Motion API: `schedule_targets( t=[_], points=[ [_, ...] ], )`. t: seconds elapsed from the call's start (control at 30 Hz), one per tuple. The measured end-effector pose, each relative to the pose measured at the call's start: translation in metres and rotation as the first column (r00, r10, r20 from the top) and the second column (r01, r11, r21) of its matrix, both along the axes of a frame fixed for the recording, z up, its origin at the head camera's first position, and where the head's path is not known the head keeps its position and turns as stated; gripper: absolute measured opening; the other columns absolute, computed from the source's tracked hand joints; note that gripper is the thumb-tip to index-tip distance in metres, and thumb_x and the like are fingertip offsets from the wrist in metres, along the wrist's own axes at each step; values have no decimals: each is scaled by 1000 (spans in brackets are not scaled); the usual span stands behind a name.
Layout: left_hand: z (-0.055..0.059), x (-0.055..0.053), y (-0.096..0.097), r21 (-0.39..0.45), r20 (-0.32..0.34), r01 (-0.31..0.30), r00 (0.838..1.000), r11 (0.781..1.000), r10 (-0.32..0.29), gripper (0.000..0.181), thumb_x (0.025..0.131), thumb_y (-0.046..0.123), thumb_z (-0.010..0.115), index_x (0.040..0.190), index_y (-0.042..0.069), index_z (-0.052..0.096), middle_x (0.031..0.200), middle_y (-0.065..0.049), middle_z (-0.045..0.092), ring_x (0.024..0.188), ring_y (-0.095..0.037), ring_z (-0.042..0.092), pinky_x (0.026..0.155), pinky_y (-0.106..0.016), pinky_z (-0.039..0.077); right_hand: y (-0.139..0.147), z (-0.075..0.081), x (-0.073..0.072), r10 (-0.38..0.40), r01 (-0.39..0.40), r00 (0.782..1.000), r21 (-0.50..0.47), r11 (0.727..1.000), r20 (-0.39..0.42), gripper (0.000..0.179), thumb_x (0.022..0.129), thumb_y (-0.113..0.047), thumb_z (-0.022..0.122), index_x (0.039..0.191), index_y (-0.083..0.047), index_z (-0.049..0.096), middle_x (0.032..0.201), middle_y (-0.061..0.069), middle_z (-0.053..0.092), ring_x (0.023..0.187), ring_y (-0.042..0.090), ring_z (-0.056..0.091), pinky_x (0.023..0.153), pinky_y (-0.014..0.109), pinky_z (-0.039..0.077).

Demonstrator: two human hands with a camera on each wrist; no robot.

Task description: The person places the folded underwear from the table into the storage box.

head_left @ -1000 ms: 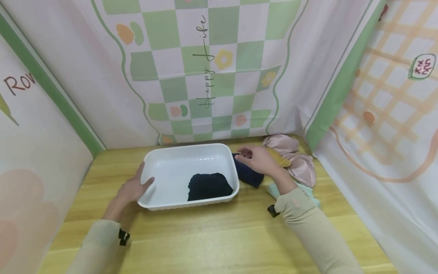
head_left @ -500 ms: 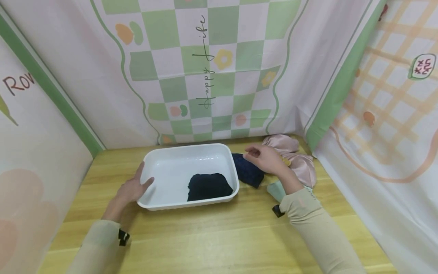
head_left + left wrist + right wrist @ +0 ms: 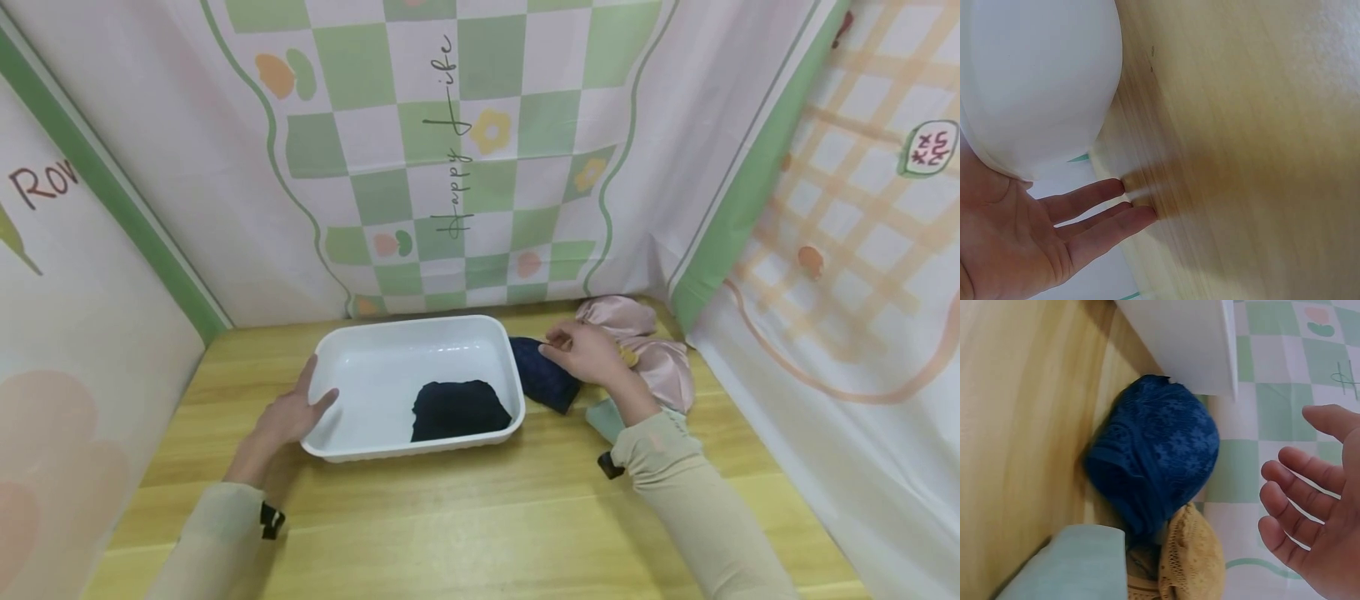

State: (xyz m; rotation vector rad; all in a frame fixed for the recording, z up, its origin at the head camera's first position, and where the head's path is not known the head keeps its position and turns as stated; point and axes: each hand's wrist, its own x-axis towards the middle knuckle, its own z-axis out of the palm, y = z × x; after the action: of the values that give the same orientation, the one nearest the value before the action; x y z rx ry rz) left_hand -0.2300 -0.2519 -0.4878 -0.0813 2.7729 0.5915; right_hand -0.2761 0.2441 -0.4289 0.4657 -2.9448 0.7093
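Note:
At the left end of a white tray, my left hand rests on the rim, thumb over the inside. In the left wrist view several fingers stretch straight out below the rim, apart from the tray wall. A folded black cloth lies in the tray's near right corner. My right hand hovers above a dark blue floral lace garment just right of the tray. Its fingers are loosely bent and hold nothing. Partly hidden by this hand is a mustard lace garment.
Shiny pink cloth pieces are heaped at the table's back right corner. A pale mint cloth lies beneath my right wrist. Printed curtains hang behind and on both sides of the wooden table.
The right hand has drawn back slightly to the right from above the blue garment beside the tray. Left hand, tray and black cloth stay as they were.

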Motion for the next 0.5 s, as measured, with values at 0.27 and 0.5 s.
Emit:
schedule_targets(
  t=[0.27, 0.5],
  points=[
    [-2, 0, 0, 1, -6, -5, 1000, 1000, 5, 92, 99, 69, 28, 156, 20, -25, 148, -39, 38, 118, -56, 56, 98, -65, 45, 1, -16, -5, -17, 17, 1000, 82, 996, -2, 47, 93, -43, 67, 123, -7, 68, 109, 10, 75, 99, 28, 69, 87, 47, 54],
    [-1, 0, 1, -7, -13, 1, 1000, 1000, -1, 92, 100, 68, 28, 157, 18, -24, 148, -39, 37, 119, -57, 55, 98, -65, 45, 0, -26, -9, -52, 47, 998, 147, 988, 35, 48, 89, -49, 69, 114, -9, 66, 102, 10, 70, 89, 27, 65, 81, 48, 53]
  ],
)
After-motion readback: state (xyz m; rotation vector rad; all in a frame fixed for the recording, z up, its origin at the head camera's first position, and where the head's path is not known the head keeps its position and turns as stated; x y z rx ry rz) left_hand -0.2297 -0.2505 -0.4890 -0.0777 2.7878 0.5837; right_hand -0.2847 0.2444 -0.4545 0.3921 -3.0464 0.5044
